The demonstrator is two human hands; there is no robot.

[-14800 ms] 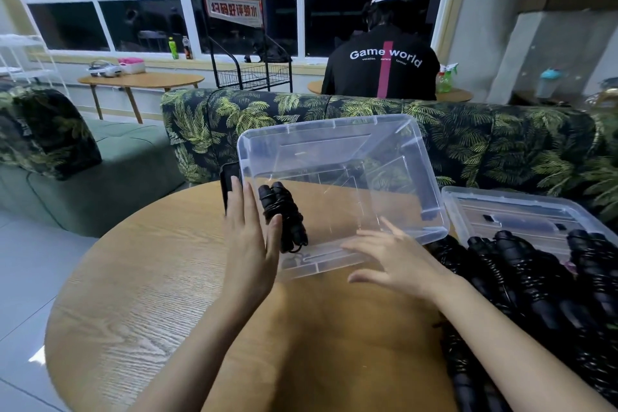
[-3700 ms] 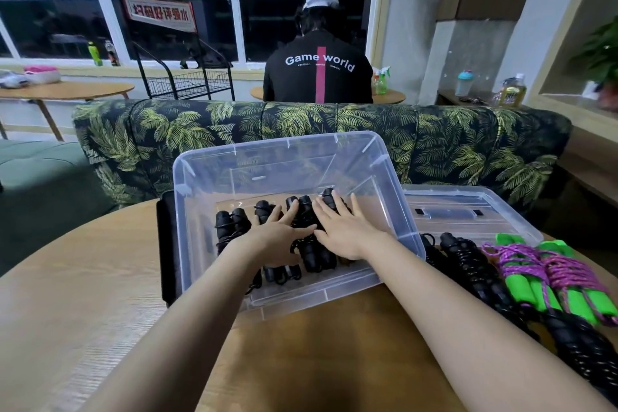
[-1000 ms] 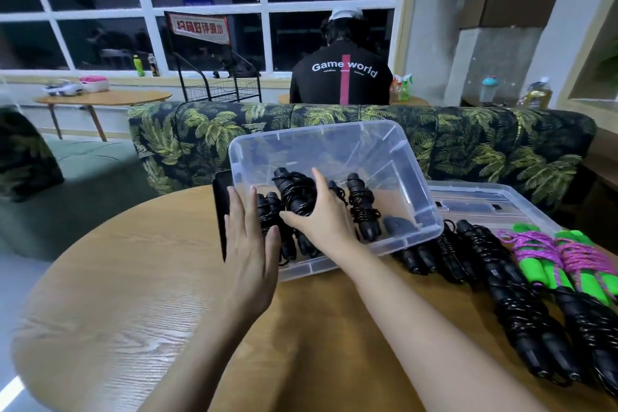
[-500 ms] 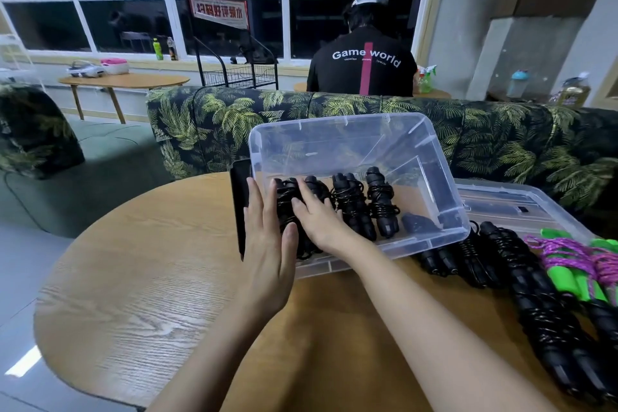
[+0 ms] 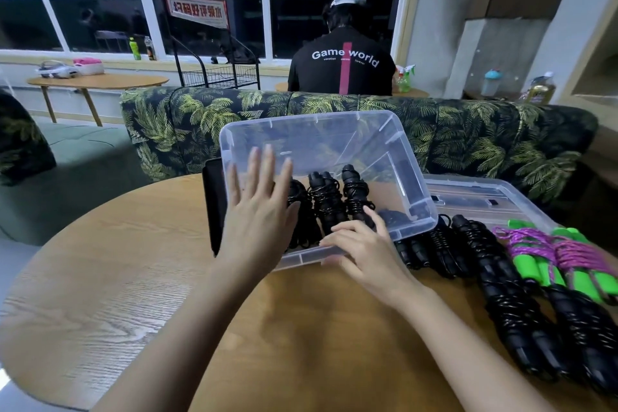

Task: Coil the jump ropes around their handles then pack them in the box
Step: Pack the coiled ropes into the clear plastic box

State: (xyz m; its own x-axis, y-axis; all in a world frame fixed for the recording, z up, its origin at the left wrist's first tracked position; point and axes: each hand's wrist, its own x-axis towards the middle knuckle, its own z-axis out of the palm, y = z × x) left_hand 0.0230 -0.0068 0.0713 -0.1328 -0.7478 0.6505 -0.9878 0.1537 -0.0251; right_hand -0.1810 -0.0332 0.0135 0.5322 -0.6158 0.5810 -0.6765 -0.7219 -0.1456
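The right hand (image 5: 364,249) had drawn back from the packed ropes (image 5: 329,202) to the near rim of the clear box (image 5: 311,122). Its fingers were nearly straight, resting there and gripping nothing. The left hand (image 5: 259,214) was flat with fingers spread at the box's 9 o'clock wall. The loose ropes (image 5: 501,278) lay coiled on the counter (image 5: 100,278) at the box's 4 o'clock.
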